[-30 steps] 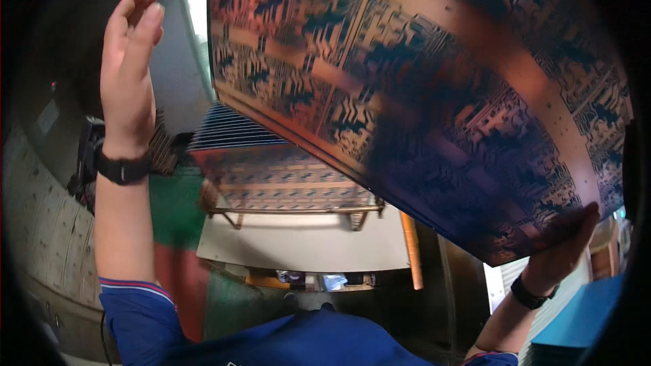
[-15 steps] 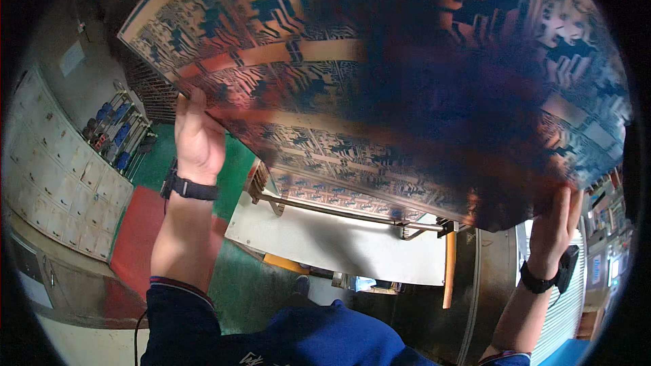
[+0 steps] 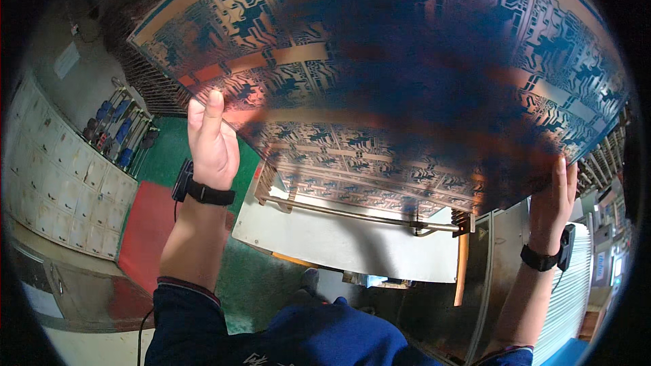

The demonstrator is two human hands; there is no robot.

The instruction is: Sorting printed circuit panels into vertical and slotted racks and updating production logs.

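A large copper-patterned circuit board panel (image 3: 420, 122) fills the upper part of the view, held up tilted between both hands. My left hand (image 3: 215, 142) grips its left edge, thumb on the near face. At the lower right edge of the panel, my right hand (image 3: 556, 200) holds on with its fingers closed against the edge; part of that hand is in shadow. Below and behind it, a second patterned panel (image 3: 359, 191) shows partly, leaning in a slotted rack with a metal rail (image 3: 339, 213). Black straps sit on both of my wrists.
A white board surface (image 3: 332, 237) lies under the rack. Pale lockers (image 3: 61, 176) and a rack of blue items (image 3: 115, 125) stand at left beside a red floor area (image 3: 142, 237). At right there is a stack of white sheets (image 3: 569, 291) and a slotted rack (image 3: 607, 159).
The panel has turned slightly, and more of its far edge shows. My left hand sits a little further right; my right hand has risen. Both keep their grip.
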